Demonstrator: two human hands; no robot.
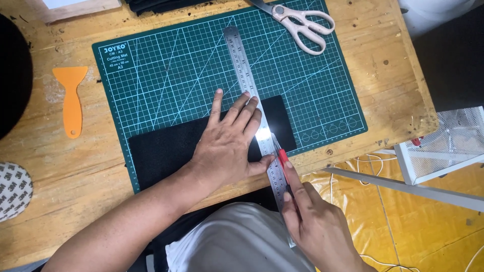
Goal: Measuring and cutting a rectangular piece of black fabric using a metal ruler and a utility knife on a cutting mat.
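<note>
A black sheet (166,148) lies on a green gridded cutting mat (166,65). A long steel ruler (242,65) runs across the sheet from the mat's far side to its near edge. My left hand (227,141) presses flat on the ruler and the sheet, fingers spread. My right hand (315,224) grips a red-tipped cutter (283,157), its blade against the ruler's right edge near the front of the mat.
The mat rests on a worn wooden table (60,171). An orange plastic scraper (71,98) lies left of the mat. Pale-handled scissors (302,22) sit at the mat's far edge. A round patterned disc (12,191) is at the left. A white wire basket (448,143) stands right.
</note>
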